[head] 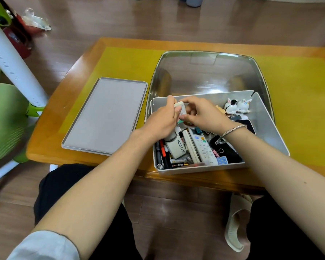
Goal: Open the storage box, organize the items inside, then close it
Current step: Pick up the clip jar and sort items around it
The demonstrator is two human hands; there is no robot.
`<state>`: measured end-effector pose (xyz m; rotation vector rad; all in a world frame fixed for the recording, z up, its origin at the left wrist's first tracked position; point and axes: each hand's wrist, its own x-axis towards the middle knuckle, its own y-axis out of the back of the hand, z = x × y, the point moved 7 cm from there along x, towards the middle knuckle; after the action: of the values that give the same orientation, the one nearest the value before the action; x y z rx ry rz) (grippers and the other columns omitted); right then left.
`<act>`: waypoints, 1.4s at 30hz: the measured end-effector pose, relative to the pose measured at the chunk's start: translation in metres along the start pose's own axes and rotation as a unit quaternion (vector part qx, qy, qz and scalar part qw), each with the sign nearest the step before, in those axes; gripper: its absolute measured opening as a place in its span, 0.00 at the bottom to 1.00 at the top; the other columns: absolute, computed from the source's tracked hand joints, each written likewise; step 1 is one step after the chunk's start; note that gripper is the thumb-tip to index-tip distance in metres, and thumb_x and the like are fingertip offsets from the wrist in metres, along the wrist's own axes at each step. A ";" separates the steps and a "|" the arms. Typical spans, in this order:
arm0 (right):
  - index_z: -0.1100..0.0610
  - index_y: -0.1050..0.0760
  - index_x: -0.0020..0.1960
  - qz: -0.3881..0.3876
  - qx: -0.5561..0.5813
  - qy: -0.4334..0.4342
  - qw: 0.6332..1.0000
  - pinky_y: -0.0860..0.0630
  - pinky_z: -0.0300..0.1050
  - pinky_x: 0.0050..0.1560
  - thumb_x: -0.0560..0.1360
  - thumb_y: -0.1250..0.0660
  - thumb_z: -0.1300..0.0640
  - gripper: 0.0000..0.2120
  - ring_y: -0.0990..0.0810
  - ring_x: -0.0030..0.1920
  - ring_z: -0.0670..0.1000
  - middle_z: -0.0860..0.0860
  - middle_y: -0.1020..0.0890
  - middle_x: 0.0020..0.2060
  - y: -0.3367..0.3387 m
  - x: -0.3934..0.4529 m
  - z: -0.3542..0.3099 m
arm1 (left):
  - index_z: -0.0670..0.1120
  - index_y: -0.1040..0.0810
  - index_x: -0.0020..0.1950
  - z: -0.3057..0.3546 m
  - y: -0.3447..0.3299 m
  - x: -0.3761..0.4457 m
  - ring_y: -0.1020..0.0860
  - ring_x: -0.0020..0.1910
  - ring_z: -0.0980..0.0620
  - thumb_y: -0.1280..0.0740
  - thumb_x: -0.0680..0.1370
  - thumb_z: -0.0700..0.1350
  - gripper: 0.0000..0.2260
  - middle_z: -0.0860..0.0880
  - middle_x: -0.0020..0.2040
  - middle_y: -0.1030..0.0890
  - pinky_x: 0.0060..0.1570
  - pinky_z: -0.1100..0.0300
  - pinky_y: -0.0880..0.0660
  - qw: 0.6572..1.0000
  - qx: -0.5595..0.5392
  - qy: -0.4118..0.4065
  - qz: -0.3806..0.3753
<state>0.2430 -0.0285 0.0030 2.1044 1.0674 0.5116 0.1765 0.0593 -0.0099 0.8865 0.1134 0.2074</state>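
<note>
The grey storage box (pixel 270 132) stands open at the table's near edge, its clear lid (pixel 204 76) tipped up behind it. Inside lie a white MINI FAN box (pixel 177 147), a white remote (pixel 203 147), pens (pixel 161 152), batteries (pixel 177 162), binder clips and small rabbit figures (pixel 236 106). Both hands are over the box's far left corner. My left hand (pixel 161 121) grips a small white packet (pixel 180 109), and my right hand (pixel 201 113) pinches the same packet from the other side. A silver bracelet is on the right wrist.
A grey tray (pixel 105 117) lies flat on the yellow mat (pixel 120 61) left of the box. The wooden table's front edge runs just under the box. A green and white chair (pixel 9 109) stands at the left, and a slipper (pixel 236 222) lies on the floor.
</note>
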 end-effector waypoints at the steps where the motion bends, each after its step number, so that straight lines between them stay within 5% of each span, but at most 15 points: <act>1: 0.55 0.23 0.57 -0.005 0.014 -0.001 1.000 0.31 0.39 0.39 0.72 0.29 0.58 0.14 0.29 0.33 0.43 0.46 0.23 0.33 -0.001 0.000 0.000 | 0.47 0.39 0.54 -0.001 0.000 0.001 0.23 0.43 0.44 0.50 0.83 0.51 0.08 0.45 0.45 0.22 0.37 0.51 0.29 1.000 0.000 0.000 -0.002; 5: 0.59 0.24 0.53 0.012 0.031 -0.025 0.999 0.28 0.47 0.41 0.73 0.31 0.61 0.09 0.27 0.36 0.50 0.61 0.22 0.41 0.011 -0.004 0.013 | 0.48 0.39 0.53 -0.004 -0.005 0.002 0.24 0.44 0.47 0.47 0.82 0.58 0.13 0.49 0.45 0.23 0.46 0.51 0.30 0.999 0.042 0.015 -0.026; 8: 0.63 0.26 0.53 0.048 0.099 -0.066 0.992 0.26 0.44 0.42 0.74 0.32 0.65 0.09 0.27 0.37 0.53 0.58 0.24 0.40 0.025 -0.012 0.028 | 0.50 0.38 0.50 -0.002 -0.016 0.003 0.24 0.54 0.45 0.45 0.80 0.60 0.13 0.50 0.46 0.23 0.68 0.40 0.43 0.987 0.150 -0.003 -0.062; 11: 0.62 0.27 0.51 0.073 0.116 -0.089 0.987 0.23 0.36 0.36 0.74 0.32 0.65 0.07 0.22 0.34 0.49 0.55 0.23 0.43 0.032 -0.021 0.039 | 0.51 0.35 0.52 -0.002 -0.025 0.004 0.27 0.61 0.42 0.41 0.78 0.60 0.14 0.48 0.56 0.25 0.71 0.35 0.52 0.978 0.187 0.000 -0.097; 16: 0.54 0.30 0.48 0.071 0.207 -0.111 0.970 0.22 0.42 0.29 0.76 0.36 0.67 0.09 0.19 0.30 0.45 0.55 0.24 0.44 0.032 -0.029 0.051 | 0.51 0.32 0.49 -0.005 -0.034 -0.002 0.26 0.55 0.44 0.37 0.75 0.61 0.15 0.48 0.55 0.33 0.64 0.42 0.37 0.969 0.218 -0.018 -0.117; 21: 0.43 0.33 0.63 0.063 0.210 -0.082 0.972 0.20 0.45 0.30 0.76 0.36 0.67 0.23 0.18 0.34 0.51 0.54 0.28 0.41 0.034 -0.030 0.047 | 0.48 0.33 0.60 -0.001 -0.021 -0.001 0.28 0.54 0.46 0.32 0.72 0.62 0.25 0.46 0.56 0.28 0.49 0.55 0.34 0.984 0.164 -0.030 -0.066; 25: 0.48 0.29 0.59 0.077 0.165 -0.066 0.981 0.26 0.43 0.29 0.75 0.35 0.67 0.19 0.24 0.31 0.48 0.49 0.26 0.34 0.039 -0.027 0.044 | 0.49 0.24 0.54 -0.002 -0.023 -0.005 0.24 0.50 0.49 0.43 0.70 0.74 0.31 0.50 0.50 0.19 0.45 0.54 0.33 0.962 0.236 -0.032 -0.138; 28: 0.53 0.28 0.57 0.102 0.211 -0.073 0.969 0.28 0.42 0.26 0.75 0.36 0.68 0.14 0.28 0.27 0.49 0.48 0.28 0.29 0.043 -0.025 0.043 | 0.50 0.21 0.44 -0.005 -0.020 -0.014 0.22 0.41 0.53 0.52 0.63 0.81 0.39 0.52 0.40 0.20 0.42 0.55 0.25 0.966 0.164 -0.002 -0.199; 32: 0.58 0.28 0.53 0.099 0.210 -0.065 0.970 0.29 0.39 0.23 0.76 0.36 0.68 0.09 0.27 0.24 0.50 0.58 0.25 0.33 0.042 -0.016 0.032 | 0.48 0.22 0.50 -0.003 -0.020 -0.019 0.23 0.42 0.53 0.50 0.73 0.73 0.32 0.51 0.44 0.20 0.44 0.54 0.24 0.968 0.157 -0.008 -0.198; 37: 0.60 0.29 0.51 0.089 0.196 -0.052 0.975 0.27 0.41 0.38 0.74 0.35 0.69 0.09 0.27 0.35 0.49 0.52 0.24 0.36 0.034 0.003 0.018 | 0.48 0.28 0.49 -0.003 -0.014 -0.010 0.26 0.40 0.53 0.48 0.80 0.61 0.18 0.47 0.46 0.22 0.34 0.56 0.34 0.975 0.173 -0.014 -0.136; 39: 0.60 0.28 0.50 0.090 0.179 -0.046 0.979 0.27 0.36 0.39 0.73 0.34 0.70 0.09 0.26 0.34 0.45 0.49 0.24 0.36 0.031 0.009 0.014 | 0.49 0.30 0.50 -0.007 -0.012 -0.007 0.26 0.44 0.49 0.49 0.81 0.57 0.15 0.45 0.51 0.21 0.38 0.56 0.35 0.973 0.197 -0.011 -0.124; 42: 0.57 0.27 0.48 0.090 0.111 -0.025 0.989 0.29 0.29 0.37 0.71 0.31 0.68 0.10 0.26 0.34 0.42 0.46 0.24 0.35 0.026 0.016 0.008 | 0.47 0.27 0.56 -0.009 -0.025 -0.005 0.25 0.54 0.45 0.51 0.81 0.60 0.21 0.44 0.57 0.21 0.48 0.53 0.35 0.956 0.248 -0.014 -0.154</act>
<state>0.2702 -0.0293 0.0173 2.4111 0.9465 0.4386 0.1734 0.0499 -0.0354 1.3551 0.2837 -0.1344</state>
